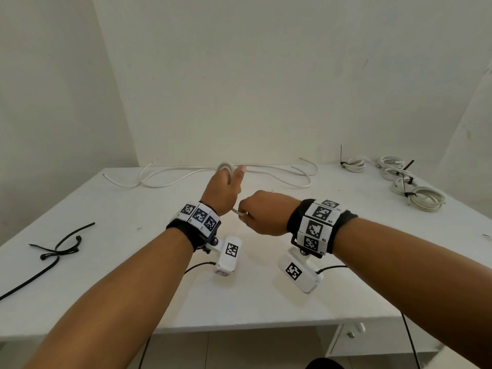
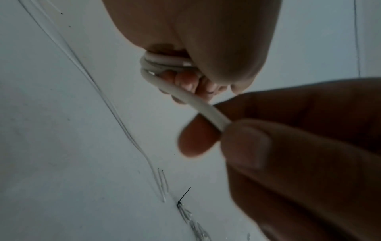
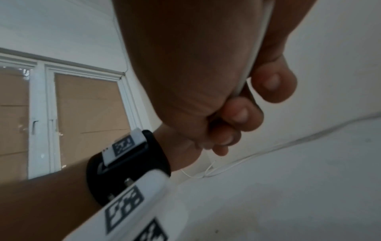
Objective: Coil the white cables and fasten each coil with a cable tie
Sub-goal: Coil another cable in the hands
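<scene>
My left hand is raised above the table's middle and grips a small coil of white cable, wound round its curled fingers. The cable's free strand runs down from the coil to my right hand, which pinches it between thumb and forefinger just below the left wrist; in the right wrist view the strand crosses that palm. Loose white cables lie along the table's back edge. Black cable ties lie at the front left.
Several tied white coils with black ties sit at the back right of the white table. A wall stands close behind the table. A drawer unit is under the right side. Black camera leads trail from both wrists.
</scene>
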### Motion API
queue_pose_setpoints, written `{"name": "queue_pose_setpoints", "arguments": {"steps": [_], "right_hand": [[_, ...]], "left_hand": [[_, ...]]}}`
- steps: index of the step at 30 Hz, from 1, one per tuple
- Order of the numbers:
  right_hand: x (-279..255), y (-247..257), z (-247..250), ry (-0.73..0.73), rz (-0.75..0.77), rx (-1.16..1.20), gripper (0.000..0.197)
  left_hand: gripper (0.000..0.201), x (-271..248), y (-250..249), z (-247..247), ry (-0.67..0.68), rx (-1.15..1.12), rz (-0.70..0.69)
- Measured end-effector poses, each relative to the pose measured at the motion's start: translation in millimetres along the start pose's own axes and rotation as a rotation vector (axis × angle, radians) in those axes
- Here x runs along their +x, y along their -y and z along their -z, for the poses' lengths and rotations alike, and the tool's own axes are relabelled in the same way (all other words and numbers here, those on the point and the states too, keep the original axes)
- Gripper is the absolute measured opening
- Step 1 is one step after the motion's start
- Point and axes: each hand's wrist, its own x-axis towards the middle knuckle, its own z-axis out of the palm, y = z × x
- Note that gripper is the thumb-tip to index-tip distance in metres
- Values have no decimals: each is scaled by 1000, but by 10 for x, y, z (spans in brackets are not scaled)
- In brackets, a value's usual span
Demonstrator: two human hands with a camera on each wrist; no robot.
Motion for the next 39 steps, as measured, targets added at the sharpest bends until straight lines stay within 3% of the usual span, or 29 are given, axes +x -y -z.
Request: {"name": "queue_pose_setpoints", "arguments": {"steps": [5,9,15,18,21,24,28,32,39], "right_hand": [[-43,-32,166,8,82,-170,33],[-54,-39,151,33,207,-94,31],[-66,-162,257,-43,218,5,23],[-59,-211,322,-102,201,88,20],[-36,-284,377,-188,147,229,24],[-26,-359,404,-292,133,365,25],[-66,-443,427,-367,131,479,11],[-61,-499,362,-482,153,626,8],[7,-516,211,-658,154,779,6]], "left_hand": [[48,-74,2,-37,134,170,53],[38,-96,-22,-35,216,174,77],[16,-163,-28,32,471,248,60],[24,-205,-108,72,546,231,1],[37,-269,-189,56,512,93,-7],[50,-301,-176,7,502,-238,84],[56,-297,-110,24,522,-501,185],[50,-316,-143,47,619,-554,134],[47,-296,-292,67,667,-709,108]]}}
